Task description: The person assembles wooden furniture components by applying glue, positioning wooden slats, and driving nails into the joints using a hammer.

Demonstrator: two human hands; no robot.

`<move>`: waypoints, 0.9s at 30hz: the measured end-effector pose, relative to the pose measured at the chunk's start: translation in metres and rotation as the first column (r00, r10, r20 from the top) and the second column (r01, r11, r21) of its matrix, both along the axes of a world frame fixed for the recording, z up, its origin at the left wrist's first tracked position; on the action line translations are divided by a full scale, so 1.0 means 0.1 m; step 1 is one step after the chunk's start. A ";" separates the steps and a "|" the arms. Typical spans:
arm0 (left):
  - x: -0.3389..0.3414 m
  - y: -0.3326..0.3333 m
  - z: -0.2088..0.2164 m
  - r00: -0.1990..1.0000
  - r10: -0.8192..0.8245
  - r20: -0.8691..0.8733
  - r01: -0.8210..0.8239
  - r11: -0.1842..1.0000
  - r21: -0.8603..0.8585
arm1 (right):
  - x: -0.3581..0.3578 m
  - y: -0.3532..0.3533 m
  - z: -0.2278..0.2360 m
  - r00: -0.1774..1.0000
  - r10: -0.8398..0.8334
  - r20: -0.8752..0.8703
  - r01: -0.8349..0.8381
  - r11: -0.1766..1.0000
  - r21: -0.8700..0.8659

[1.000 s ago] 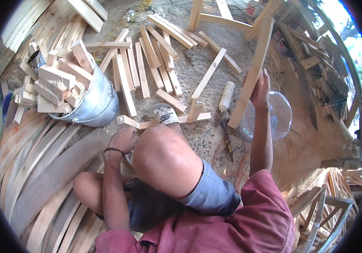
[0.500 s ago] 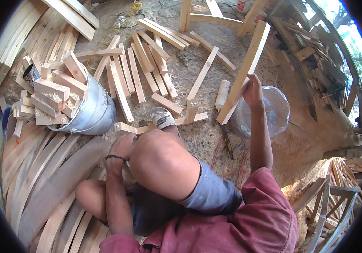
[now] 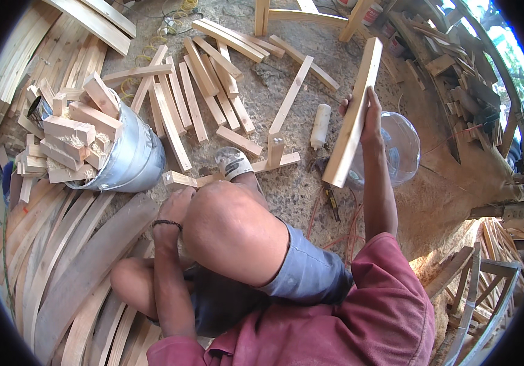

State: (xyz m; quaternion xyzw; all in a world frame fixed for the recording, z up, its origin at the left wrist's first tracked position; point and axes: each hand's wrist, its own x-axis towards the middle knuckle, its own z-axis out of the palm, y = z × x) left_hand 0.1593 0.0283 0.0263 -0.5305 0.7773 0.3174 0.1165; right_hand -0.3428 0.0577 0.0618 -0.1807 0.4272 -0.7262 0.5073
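My right hand (image 3: 368, 116) is wrapped round a long squared wooden bar (image 3: 357, 116), holding it up and tilted, its upper end pointing away. Fingertips show at the bar's left side. My left hand (image 3: 179, 205) is down beside my bent knee, close to the left end of a wooden piece (image 3: 179, 179) on the floor; the knee and the hand's own back hide its fingers. Joined near that piece, a short upright block (image 3: 276, 148) and a longer bar (image 3: 291, 96) run away from me. My foot in a patterned slipper (image 3: 233, 162) rests against the assembly.
At left a metal bucket (image 3: 142, 155) is full of wood offcuts. Several cut bars (image 3: 198, 100) lie ahead. A white bottle (image 3: 320, 127), a clear plastic tub (image 3: 403, 149) and a dark-and-yellow tool (image 3: 332, 203) are on the right. Curved boards (image 3: 85, 262) are stacked at lower left.
The bar in my right hand has swung a little, its near end lifting toward me and right. My right hand has turned, with fingertips now showing on the bar's far side. My left hand stays put.
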 end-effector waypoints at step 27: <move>0.11 0.08 -0.23 0.997 -0.039 -0.065 0.045 0.995 0.086 | -0.04 0.01 -0.06 0.985 0.038 0.169 -0.042 0.999 0.016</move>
